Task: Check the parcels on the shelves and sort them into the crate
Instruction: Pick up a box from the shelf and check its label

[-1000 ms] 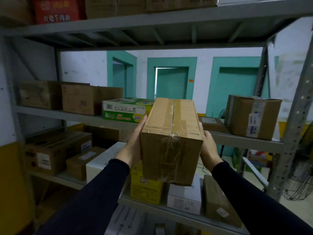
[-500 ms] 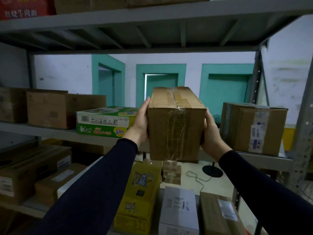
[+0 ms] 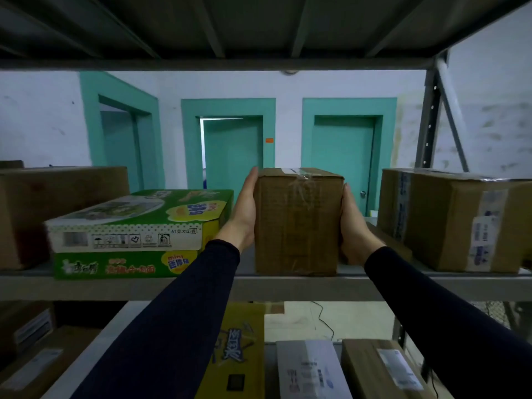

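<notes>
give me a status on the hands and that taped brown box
Left hand and right hand flat against taped brown cardboard box, on grey metal shelf. Green printed carton close left.

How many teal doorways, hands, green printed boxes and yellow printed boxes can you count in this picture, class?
Teal doorways: 3
Hands: 2
Green printed boxes: 1
Yellow printed boxes: 1
Total: 7
</notes>
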{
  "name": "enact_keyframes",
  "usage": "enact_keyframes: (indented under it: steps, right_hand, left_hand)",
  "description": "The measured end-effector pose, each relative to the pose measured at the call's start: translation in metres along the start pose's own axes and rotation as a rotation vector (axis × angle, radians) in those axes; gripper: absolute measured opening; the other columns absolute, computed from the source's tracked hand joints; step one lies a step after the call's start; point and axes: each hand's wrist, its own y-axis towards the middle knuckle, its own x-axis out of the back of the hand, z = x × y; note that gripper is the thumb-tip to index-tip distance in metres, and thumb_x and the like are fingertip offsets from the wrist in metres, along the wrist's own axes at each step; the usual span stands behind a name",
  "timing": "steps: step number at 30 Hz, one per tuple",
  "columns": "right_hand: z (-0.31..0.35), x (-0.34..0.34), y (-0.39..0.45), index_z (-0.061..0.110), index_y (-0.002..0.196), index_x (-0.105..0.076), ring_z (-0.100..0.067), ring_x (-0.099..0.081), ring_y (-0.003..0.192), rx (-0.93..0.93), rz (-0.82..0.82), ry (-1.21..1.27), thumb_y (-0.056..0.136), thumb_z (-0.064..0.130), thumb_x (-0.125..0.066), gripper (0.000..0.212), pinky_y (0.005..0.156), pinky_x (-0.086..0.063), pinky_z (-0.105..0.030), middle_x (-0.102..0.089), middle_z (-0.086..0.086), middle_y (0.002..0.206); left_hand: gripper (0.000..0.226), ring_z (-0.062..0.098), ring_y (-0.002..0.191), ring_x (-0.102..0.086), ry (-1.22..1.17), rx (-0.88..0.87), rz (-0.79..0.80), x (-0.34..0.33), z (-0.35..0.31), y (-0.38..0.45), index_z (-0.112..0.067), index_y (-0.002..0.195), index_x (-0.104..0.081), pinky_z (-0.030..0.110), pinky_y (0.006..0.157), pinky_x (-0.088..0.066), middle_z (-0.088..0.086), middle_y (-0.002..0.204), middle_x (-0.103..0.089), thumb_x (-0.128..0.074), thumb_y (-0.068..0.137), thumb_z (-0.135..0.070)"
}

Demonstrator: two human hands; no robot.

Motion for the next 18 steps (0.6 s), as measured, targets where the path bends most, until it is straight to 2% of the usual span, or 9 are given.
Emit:
enact_keyframes:
  steps: [4, 9, 11, 13, 14, 15, 17, 18]
  right_hand:
    - [-0.003, -0.002, 0.022, 0.024, 0.129, -0.067, -0.031, -0.07, 0.106, 0.021, -0.104, -0.068, 0.094, 0.078, -0.025, 0.077, 0.101, -0.051, -0.055, -0.074, -0.012, 0.115]
    - [-0.005, -0.001, 0.044, 0.023, 0.136, -0.062, -0.031, -0.067, 0.112, 0.02, -0.135, -0.086, 0.092, 0.081, -0.026, 0.082, 0.107, -0.047, -0.054, -0.07, -0.012, 0.123]
    - [-0.005, 0.001, 0.045, 0.022, 0.133, -0.064, -0.029, -0.067, 0.109, 0.017, -0.121, -0.081, 0.095, 0.077, -0.024, 0.077, 0.105, -0.049, -0.05, -0.07, -0.011, 0.122]
    - [-0.006, 0.005, 0.046, 0.025, 0.127, -0.064, -0.023, -0.068, 0.102, 0.016, -0.089, -0.076, 0.098, 0.074, -0.022, 0.071, 0.094, -0.054, -0.043, -0.073, -0.007, 0.113]
    - [-0.004, 0.008, 0.043, 0.027, 0.126, -0.061, -0.02, -0.068, 0.099, 0.017, -0.079, -0.083, 0.098, 0.073, -0.022, 0.066, 0.087, -0.055, -0.039, -0.073, -0.004, 0.109]
    - [-0.003, 0.011, 0.039, 0.027, 0.129, -0.057, -0.018, -0.066, 0.101, 0.028, -0.075, -0.094, 0.098, 0.073, -0.023, 0.064, 0.086, -0.054, -0.038, -0.071, -0.003, 0.111]
    - [0.0, 0.015, 0.034, 0.018, 0.143, -0.051, -0.023, -0.058, 0.125, 0.104, -0.099, -0.165, 0.099, 0.072, -0.028, 0.073, 0.106, -0.046, -0.043, -0.062, -0.007, 0.137]
    - [0.004, 0.016, 0.027, 0.015, 0.146, -0.05, -0.024, -0.053, 0.132, 0.184, -0.156, -0.242, 0.101, 0.067, -0.03, 0.072, 0.113, -0.04, -0.045, -0.057, -0.008, 0.143]
  left_hand:
    - [0.069, 0.02, 0.083, -0.074, 0.006, 0.044, -0.01, 0.0, 0.009, 0.021, -0.021, 0.101, -0.074, 0.032, 0.071, -0.053, 0.008, 0.093, -0.076, -0.026, 0.097, -0.069]
    - [0.077, 0.026, 0.103, -0.07, 0.032, 0.062, -0.028, -0.002, 0.012, 0.036, -0.02, 0.118, -0.072, 0.034, 0.081, -0.054, 0.012, 0.109, -0.075, -0.02, 0.096, -0.073]
    - [0.075, 0.021, 0.094, -0.073, 0.03, 0.049, -0.035, -0.002, 0.012, 0.037, -0.021, 0.111, -0.073, 0.034, 0.078, -0.054, 0.008, 0.101, -0.077, -0.019, 0.097, -0.071]
    - [0.075, 0.018, 0.088, -0.074, 0.044, 0.027, -0.068, -0.001, 0.012, 0.035, -0.021, 0.11, -0.072, 0.036, 0.081, -0.055, 0.005, 0.096, -0.077, -0.018, 0.096, -0.071]
    - [0.078, 0.019, 0.093, -0.073, 0.071, 0.021, -0.095, -0.001, 0.011, 0.033, -0.019, 0.118, -0.069, 0.039, 0.088, -0.054, 0.006, 0.102, -0.076, -0.019, 0.095, -0.074]
    - [0.081, 0.02, 0.107, -0.069, 0.104, 0.032, -0.132, 0.001, 0.008, 0.029, -0.019, 0.13, -0.062, 0.044, 0.096, -0.05, 0.007, 0.117, -0.072, -0.021, 0.092, -0.078]
    - [0.09, 0.026, 0.137, -0.044, 0.154, 0.052, -0.18, 0.005, 0.001, 0.023, -0.024, 0.153, -0.036, 0.054, 0.114, -0.032, 0.007, 0.152, -0.045, -0.025, 0.086, -0.084]
    - [0.091, 0.029, 0.143, -0.034, 0.184, 0.043, -0.191, 0.006, -0.004, 0.02, -0.025, 0.156, -0.029, 0.056, 0.118, -0.024, 0.006, 0.159, -0.034, -0.026, 0.086, -0.083]
